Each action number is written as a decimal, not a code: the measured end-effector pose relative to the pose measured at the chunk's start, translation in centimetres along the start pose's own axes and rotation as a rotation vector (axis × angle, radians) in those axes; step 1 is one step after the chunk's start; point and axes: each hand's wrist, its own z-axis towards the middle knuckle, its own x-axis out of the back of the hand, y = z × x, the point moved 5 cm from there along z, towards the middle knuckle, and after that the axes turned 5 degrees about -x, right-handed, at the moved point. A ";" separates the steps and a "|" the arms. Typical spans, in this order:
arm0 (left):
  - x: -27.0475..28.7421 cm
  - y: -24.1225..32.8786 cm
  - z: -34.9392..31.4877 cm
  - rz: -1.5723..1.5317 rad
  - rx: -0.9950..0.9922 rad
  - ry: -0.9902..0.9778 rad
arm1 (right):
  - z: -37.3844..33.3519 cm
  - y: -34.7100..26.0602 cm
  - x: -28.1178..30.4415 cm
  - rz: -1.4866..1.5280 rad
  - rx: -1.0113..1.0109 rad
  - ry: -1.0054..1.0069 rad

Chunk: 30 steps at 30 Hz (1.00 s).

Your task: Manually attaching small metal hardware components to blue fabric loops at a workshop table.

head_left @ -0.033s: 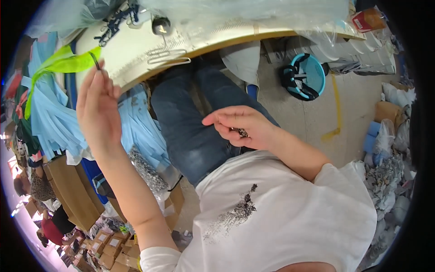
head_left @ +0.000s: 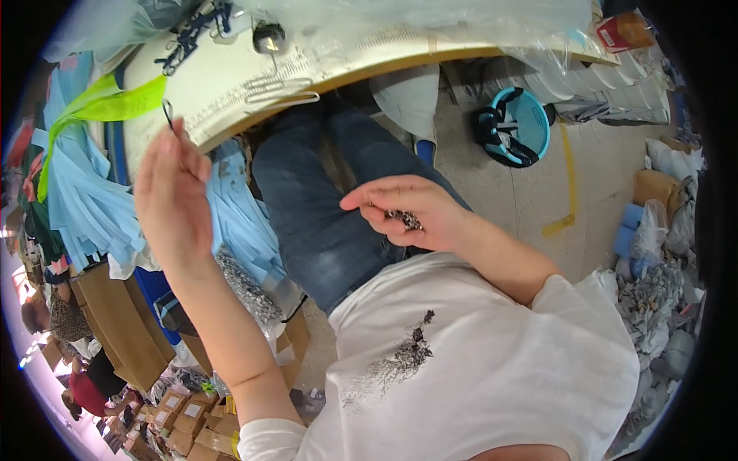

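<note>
My left hand is raised at the left by the table edge. Thumb and fingertips pinch a thin dark loop, which stands up just below the end of a lime-green fabric strip. Over my lap, my right hand is half curled with its index finger pointing left. It holds a clump of small dark and shiny pieces, whose exact kind I cannot make out. Beside the left forearm hang many light blue strips.
The white worktable carries bent wire hooks, a dark round object, navy straps and clear plastic sheeting. A turquoise basket stands on the floor to the right. Cardboard boxes are at lower left, where people are visible.
My left hand has shifted slightly down and right, and the dark loop now stands apart from the lime strip's end. The right hand shows more of the small pieces.
</note>
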 end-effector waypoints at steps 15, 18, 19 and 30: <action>-3.2 -7.3 -14.2 0.079 0.238 0.016 | 0.8 1.6 -1.7 0.006 0.079 -0.098; -3.2 -7.2 -14.5 0.097 0.210 -0.010 | 1.0 1.7 -2.0 -0.005 0.130 -0.068; -3.4 -7.1 -14.5 0.127 0.165 -0.044 | 1.0 1.6 -2.1 -0.019 0.149 -0.072; -4.9 -5.6 -14.8 0.396 -0.030 0.020 | 0.9 1.3 -2.0 -0.185 0.335 -0.008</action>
